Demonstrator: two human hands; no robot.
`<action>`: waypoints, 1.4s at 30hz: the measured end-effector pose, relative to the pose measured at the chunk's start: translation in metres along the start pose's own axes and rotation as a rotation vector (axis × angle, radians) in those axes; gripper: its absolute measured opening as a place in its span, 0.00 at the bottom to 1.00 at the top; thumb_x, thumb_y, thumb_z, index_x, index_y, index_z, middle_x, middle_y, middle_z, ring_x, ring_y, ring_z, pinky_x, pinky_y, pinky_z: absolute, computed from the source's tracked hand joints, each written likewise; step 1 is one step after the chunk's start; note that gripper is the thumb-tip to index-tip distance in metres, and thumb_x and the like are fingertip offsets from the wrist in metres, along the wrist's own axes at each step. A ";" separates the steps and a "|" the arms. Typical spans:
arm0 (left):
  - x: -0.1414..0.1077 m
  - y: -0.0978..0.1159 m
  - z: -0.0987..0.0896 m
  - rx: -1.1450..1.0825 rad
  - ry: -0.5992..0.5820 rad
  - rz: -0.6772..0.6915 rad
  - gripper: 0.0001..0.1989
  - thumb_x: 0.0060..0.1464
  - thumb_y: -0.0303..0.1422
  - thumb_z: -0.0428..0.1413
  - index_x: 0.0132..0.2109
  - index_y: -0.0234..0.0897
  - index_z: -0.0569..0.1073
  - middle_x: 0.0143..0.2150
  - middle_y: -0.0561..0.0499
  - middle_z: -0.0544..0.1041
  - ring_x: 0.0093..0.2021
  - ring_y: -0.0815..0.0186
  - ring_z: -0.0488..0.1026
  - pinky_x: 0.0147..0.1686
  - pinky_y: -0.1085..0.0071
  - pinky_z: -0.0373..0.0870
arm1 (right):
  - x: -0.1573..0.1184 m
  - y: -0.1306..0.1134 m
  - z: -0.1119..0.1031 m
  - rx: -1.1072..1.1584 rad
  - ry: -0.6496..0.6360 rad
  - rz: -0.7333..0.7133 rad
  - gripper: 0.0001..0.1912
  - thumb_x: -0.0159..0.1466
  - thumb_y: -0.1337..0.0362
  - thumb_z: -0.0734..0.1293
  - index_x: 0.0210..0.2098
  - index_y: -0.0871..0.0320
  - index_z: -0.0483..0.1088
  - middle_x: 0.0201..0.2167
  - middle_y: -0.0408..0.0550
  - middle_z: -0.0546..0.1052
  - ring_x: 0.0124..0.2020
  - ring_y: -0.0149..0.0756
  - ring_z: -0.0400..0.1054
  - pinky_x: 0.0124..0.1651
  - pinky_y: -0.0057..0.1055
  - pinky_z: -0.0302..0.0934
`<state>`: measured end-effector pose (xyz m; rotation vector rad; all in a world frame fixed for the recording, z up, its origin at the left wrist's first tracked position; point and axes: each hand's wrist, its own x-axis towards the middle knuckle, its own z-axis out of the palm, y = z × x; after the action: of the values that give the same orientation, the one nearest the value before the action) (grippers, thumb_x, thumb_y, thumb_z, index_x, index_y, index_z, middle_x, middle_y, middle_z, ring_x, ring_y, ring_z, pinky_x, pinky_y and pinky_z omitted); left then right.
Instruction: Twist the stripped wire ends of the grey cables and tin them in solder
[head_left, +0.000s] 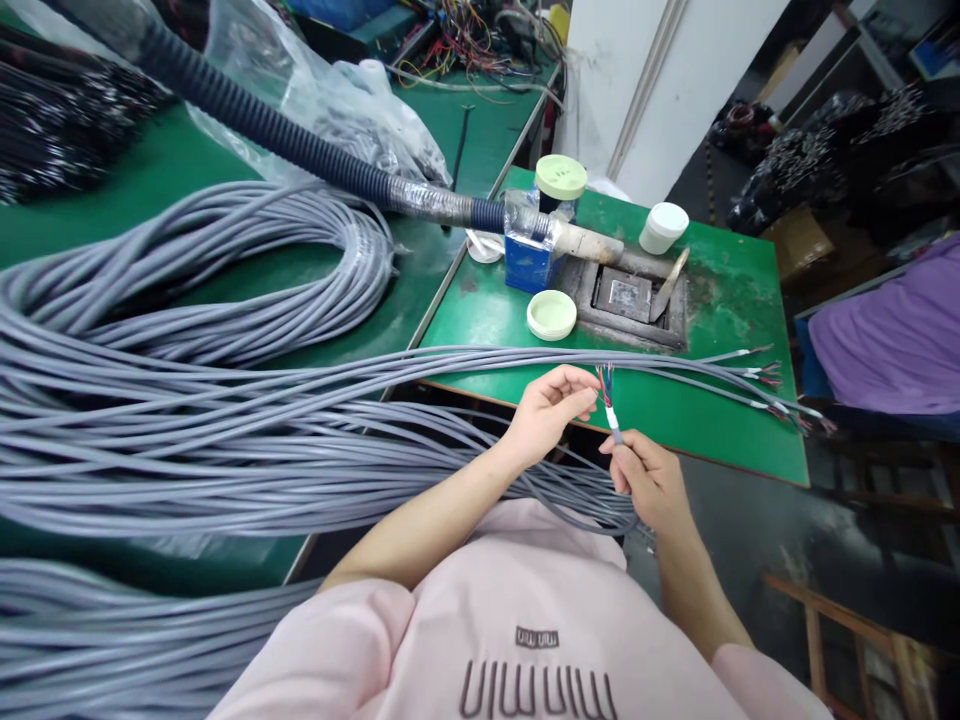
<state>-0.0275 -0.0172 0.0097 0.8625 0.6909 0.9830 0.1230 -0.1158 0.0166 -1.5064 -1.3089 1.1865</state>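
My right hand (649, 475) is closed round a grey multi-core cable (617, 436), just below its stripped end. A white band wraps the cable there, and thin wires (605, 386) of red, blue and other colours fan out above it. My left hand (555, 410) pinches at these wires with thumb and forefinger; whether a single wire sits in the pinch is too small to make out. Just beyond both hands, several grey cables (510, 356) lie across the green table, their stripped ends (772, 375) spread out on the right.
A square solder pot (630, 298) with a scraper (671, 283) sits beyond the cables, under a ribbed hose (300, 130). Around it stand a blue box (527, 262), a shallow pale lid (551, 314) and a white tub (664, 228). Coiled grey cables (225, 270) fill the left; a person in purple (892, 330) is at right.
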 end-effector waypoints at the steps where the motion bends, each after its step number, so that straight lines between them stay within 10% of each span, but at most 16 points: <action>1: 0.001 0.000 0.000 -0.004 -0.004 0.002 0.12 0.50 0.38 0.64 0.37 0.34 0.75 0.28 0.53 0.74 0.27 0.74 0.69 0.28 0.79 0.68 | 0.000 0.000 0.000 0.007 -0.003 0.000 0.13 0.68 0.55 0.60 0.36 0.56 0.71 0.15 0.37 0.64 0.16 0.27 0.57 0.22 0.26 0.52; 16: 0.002 -0.012 0.004 -0.066 0.038 -0.020 0.11 0.51 0.38 0.62 0.34 0.35 0.72 0.26 0.55 0.72 0.23 0.75 0.66 0.28 0.76 0.66 | 0.002 0.003 0.003 0.081 0.041 0.013 0.14 0.68 0.55 0.60 0.35 0.56 0.70 0.14 0.36 0.63 0.16 0.26 0.55 0.22 0.26 0.49; 25: -0.010 -0.021 0.006 0.490 0.075 0.568 0.06 0.57 0.34 0.56 0.37 0.37 0.74 0.30 0.51 0.74 0.31 0.69 0.70 0.35 0.71 0.68 | 0.008 0.005 0.007 -0.008 0.066 -0.002 0.14 0.69 0.56 0.59 0.34 0.57 0.70 0.14 0.36 0.64 0.16 0.25 0.56 0.24 0.26 0.52; 42: 0.008 0.008 0.005 0.146 0.111 -0.008 0.13 0.44 0.38 0.67 0.33 0.32 0.77 0.25 0.53 0.76 0.21 0.76 0.66 0.23 0.78 0.64 | 0.006 0.010 0.007 -0.327 0.103 -0.095 0.11 0.69 0.59 0.59 0.35 0.57 0.68 0.21 0.38 0.67 0.24 0.27 0.61 0.32 0.26 0.54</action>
<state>-0.0238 -0.0086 0.0180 0.9373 0.8685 0.9878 0.1190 -0.1116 0.0046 -1.6886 -1.5406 0.8513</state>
